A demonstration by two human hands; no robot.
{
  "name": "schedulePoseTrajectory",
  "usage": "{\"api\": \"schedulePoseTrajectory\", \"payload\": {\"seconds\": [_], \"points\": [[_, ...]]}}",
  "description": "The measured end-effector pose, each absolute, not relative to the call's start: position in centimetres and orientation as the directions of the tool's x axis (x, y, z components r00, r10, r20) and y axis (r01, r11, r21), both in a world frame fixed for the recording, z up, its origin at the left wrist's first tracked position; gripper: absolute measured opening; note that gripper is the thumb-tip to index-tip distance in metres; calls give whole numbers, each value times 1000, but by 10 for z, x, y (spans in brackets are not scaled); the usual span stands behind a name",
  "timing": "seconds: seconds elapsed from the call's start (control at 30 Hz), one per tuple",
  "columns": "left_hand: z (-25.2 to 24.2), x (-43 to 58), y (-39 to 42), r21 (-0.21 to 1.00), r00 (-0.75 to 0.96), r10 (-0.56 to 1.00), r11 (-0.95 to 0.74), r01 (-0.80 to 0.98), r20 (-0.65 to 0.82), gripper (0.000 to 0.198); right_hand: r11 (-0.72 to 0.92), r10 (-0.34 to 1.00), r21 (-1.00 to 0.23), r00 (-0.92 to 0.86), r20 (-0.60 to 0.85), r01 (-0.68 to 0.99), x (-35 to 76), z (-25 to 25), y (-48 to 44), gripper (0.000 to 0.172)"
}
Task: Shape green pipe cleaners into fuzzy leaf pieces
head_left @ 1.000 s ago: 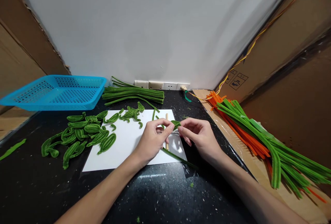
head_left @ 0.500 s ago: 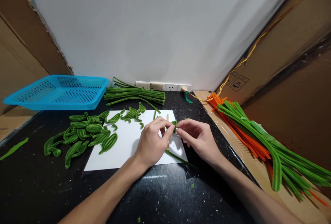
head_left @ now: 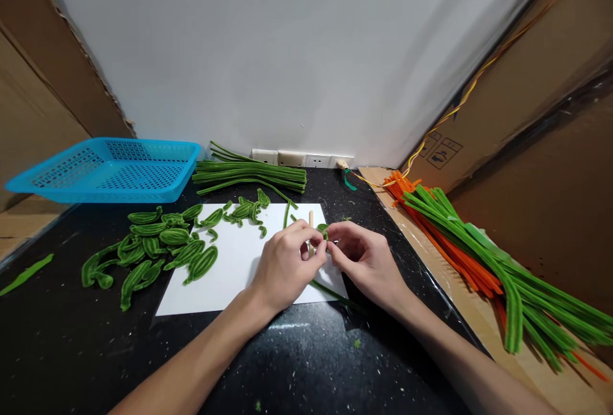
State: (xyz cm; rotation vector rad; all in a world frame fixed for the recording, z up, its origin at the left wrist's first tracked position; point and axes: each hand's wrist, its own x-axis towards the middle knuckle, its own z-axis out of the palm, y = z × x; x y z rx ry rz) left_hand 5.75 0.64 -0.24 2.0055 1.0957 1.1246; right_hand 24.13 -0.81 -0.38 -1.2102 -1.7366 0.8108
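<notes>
My left hand (head_left: 287,265) and my right hand (head_left: 366,255) meet over the right side of a white sheet of paper (head_left: 225,281). Both pinch a small bent piece of green pipe cleaner (head_left: 324,231), mostly covered by the fingertips. A thin wooden stick (head_left: 311,218) lies on the paper behind my left fingers. Below the hands, a dark green pipe cleaner (head_left: 335,292) runs off the paper's right edge. Several leaf shapes of coiled green pipe cleaner (head_left: 174,237) are heaped on the left, partly on the paper and partly on the black countertop (head_left: 306,364).
A blue perforated basket (head_left: 119,196) stands at the back left. Dark green pipe cleaners (head_left: 253,175) lie along the wall near power sockets (head_left: 317,161). Orange strips (head_left: 454,255) and bright green strips (head_left: 517,281) rest on cardboard at right. Yellow wire (head_left: 431,131) hangs there too.
My fingertips have drawn closer together around the small green piece, my right hand shifting slightly left. The piles, basket and paper stay as they were.
</notes>
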Motion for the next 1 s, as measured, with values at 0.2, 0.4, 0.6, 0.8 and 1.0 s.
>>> {"api": "schedulePoseTrajectory", "payload": {"seconds": [0.2, 0.4, 0.6, 0.8, 1.0], "points": [[-1, 56, 7, 796, 348, 857, -495, 348, 380, 11, 337, 941, -853, -163, 295, 399, 242, -1, -8, 10], [1, 58, 5, 799, 326, 870, -478, 365, 371, 11, 265, 963, -905, -139, 231, 332, 240, 0, -9, 7], [1, 60, 6, 842, 298, 881, -451, 297, 367, 11, 148, 982, -979, -138, 129, 139, 240, 3, -7, 15], [-1, 60, 10, 897, 279, 900, -396, 197, 336, 9, 89, 988, -996, -130, 87, 9, 240, 5, -4, 29], [-3, 59, 12, 919, 324, 901, -355, 174, 287, 9, 67, 983, -997, -168, 71, -25, 241, 7, -2, 34]]}}
